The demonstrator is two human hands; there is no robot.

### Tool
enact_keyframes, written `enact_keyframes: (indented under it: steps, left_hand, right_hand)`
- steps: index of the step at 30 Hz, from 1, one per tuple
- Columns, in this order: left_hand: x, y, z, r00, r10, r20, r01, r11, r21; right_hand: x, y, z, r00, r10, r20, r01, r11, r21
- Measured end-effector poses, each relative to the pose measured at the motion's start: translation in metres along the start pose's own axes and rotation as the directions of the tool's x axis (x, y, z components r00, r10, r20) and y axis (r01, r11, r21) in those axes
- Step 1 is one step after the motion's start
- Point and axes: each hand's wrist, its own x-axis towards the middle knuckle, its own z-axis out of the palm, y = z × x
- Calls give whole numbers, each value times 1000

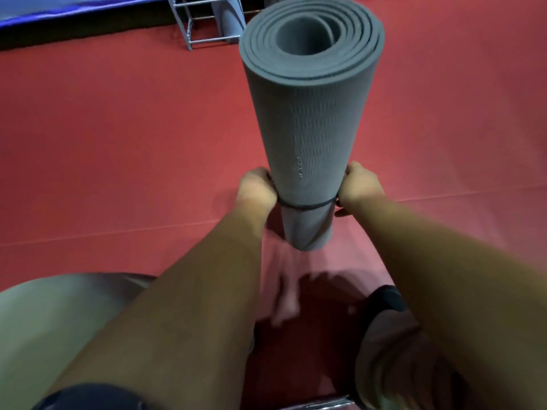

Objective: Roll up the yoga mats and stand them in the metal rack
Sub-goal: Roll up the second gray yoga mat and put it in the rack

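Standing up tall between two hands is a rolled mat [310, 128]. It is grey, with little dents all over its side. Its top end faces the camera, so you can see the layers curl round and round a hole in the middle. Its bottom end hangs above the red floor [118, 128] and does not touch it.

A thin black band [305, 206] goes around the mat near the bottom. The left hand [257, 189] holds the mat on one side, right where the band is. The right hand [360, 187] holds it on the other side, at the same height. Both hands have their fingers curled in tight against the mat. The fingers may be hooked under the band too, but the fingertips are hidden, so that part is hard to tell.

Far behind, at the top edge, stands the metal rack [189, 31]. It is made of thin silver bars. Another grey mat [232, 22] stands rolled up inside it. The mat in the hands is well apart from the rack. A blue pad [59, 16] lies left of the rack.

Low down, under the arms, a blurry bare foot [285, 300] rests on the floor.
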Motion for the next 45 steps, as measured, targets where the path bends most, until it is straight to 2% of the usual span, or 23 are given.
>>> enact_keyframes:
  steps: [3,5,8,11,15,17,19,21,25,29,31,35,40,45]
  left_hand:
    - [9,-1,1,1000,-2,-17,0,993,-121]
    - [12,-1,-1,995,-95,-9,87,946,-312]
    - [8,2,-3,959,-239,150,280,726,-629]
    - [-5,11,-13,937,-243,249,347,600,-720]
    - [-24,12,-31,891,-199,409,454,437,-777]
    - [-31,13,-40,850,-189,491,518,463,-719]
    - [-36,10,-46,797,-244,553,589,517,-620]
    - [-40,7,-43,775,-243,584,614,506,-605]
    - [-42,7,-27,885,-156,439,441,587,-679]
    - [-37,7,-17,960,-163,228,264,794,-548]
    - [-36,6,-13,962,-177,207,266,776,-572]
    - [-37,18,-17,946,-205,250,322,652,-686]
    - [-32,31,-28,956,-184,227,288,465,-837]
    - [-42,41,-38,942,-124,311,331,481,-812]
  right_hand:
    - [15,11,5,1000,-7,-8,8,997,79]
    - [27,18,6,1000,16,-27,-12,989,147]
    - [4,3,-4,998,59,29,-64,972,225]
    - [-2,3,-10,984,65,168,-120,932,342]
    - [-11,12,-17,955,107,277,-231,854,467]
    - [-15,13,-17,930,114,349,-283,827,485]
    - [-18,14,-15,911,118,395,-306,835,458]
    - [-19,16,-13,907,125,403,-307,849,430]
    - [-16,17,-12,921,127,369,-279,876,393]
    - [-19,11,-10,934,122,337,-223,934,280]
    - [-19,11,-9,935,124,332,-226,930,289]
    - [-18,11,-11,934,156,321,-270,897,350]
    - [-16,2,-24,979,109,173,-176,880,440]
    - [-25,-11,-29,968,119,221,-216,844,492]
